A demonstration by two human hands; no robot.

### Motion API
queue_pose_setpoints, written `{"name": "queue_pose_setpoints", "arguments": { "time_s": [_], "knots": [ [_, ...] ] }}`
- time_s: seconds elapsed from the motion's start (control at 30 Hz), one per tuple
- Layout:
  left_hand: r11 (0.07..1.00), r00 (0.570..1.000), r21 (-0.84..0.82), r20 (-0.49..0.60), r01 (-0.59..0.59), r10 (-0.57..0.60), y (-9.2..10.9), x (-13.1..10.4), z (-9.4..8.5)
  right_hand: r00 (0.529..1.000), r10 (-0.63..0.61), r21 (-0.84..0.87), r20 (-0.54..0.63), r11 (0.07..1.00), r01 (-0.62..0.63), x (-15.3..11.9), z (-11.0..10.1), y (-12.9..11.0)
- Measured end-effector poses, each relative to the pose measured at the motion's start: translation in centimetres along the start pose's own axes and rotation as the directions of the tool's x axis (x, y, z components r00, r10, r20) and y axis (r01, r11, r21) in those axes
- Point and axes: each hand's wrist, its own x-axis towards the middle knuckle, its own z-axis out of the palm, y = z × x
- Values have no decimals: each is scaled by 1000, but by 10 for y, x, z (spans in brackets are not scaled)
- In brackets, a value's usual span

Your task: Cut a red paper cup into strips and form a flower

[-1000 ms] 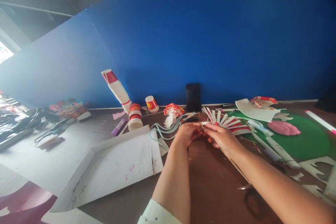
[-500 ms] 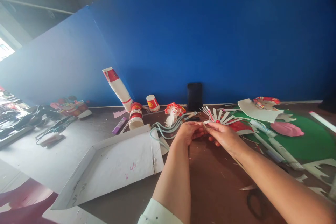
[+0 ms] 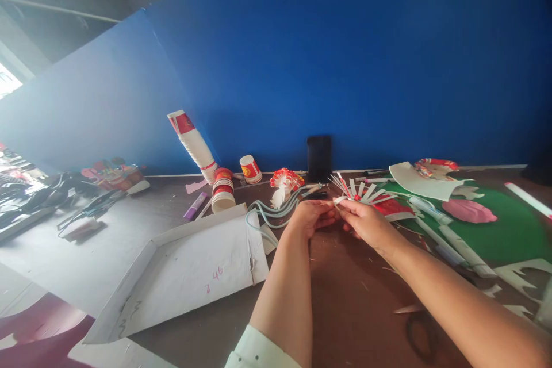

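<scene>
Fringed paper cup (image 3: 366, 198), cut into white and red strips, sits on the brown table (image 3: 345, 299) just past both hands. The left hand (image 3: 309, 217) and right hand (image 3: 366, 224) meet at its near edge, fingers narrowed in a pinch on 1 strip. To my eye, bending goes best with the pinch low at the strip's root, folding gently so it doesn't tear. I count 2 hands, 1 leaning cup stack (image 3: 193, 145), 1 shorter stack (image 3: 223, 190), 1 lone cup (image 3: 250, 169), 1 purple glue stick (image 3: 195, 206).
</scene>
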Motion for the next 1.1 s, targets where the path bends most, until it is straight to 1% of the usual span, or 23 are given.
{"name": "queue_pose_setpoints", "arguments": {
  "time_s": [0.1, 0.23, 0.37, 0.7, 0.8, 0.93, 1.1],
  "knots": [
    [1000, 1000, -16, -3, -20, 20, 0, 0, 1, 999, -19, -53, -27, 998, 17, -1, 0, -1],
    [998, 999, -53, -36, -35, 33, -1, -2, 5, 997, -41, -174, -69, 984, 29, -3, 0, -7],
    [995, 998, -98, -61, -35, 29, -3, -2, 10, 995, -70, -248, -77, 968, 49, -3, 0, -11],
    [990, 997, -134, -69, -41, 32, -7, 1, 11, 997, -71, -284, -43, 957, 56, -2, -1, -9],
    [991, 993, -124, -113, -58, 44, -7, 2, 15, 996, -73, -320, -47, 946, 54, -3, 0, -9],
    [993, 980, -101, -192, -65, 45, -8, 2, 21, 994, -105, -325, -33, 941, 89, -4, 2, -12],
    [995, 970, -68, -238, -70, 52, -12, 5, 24, 986, -165, -356, -32, 924, 143, -9, 4, -15]
  ]
}}
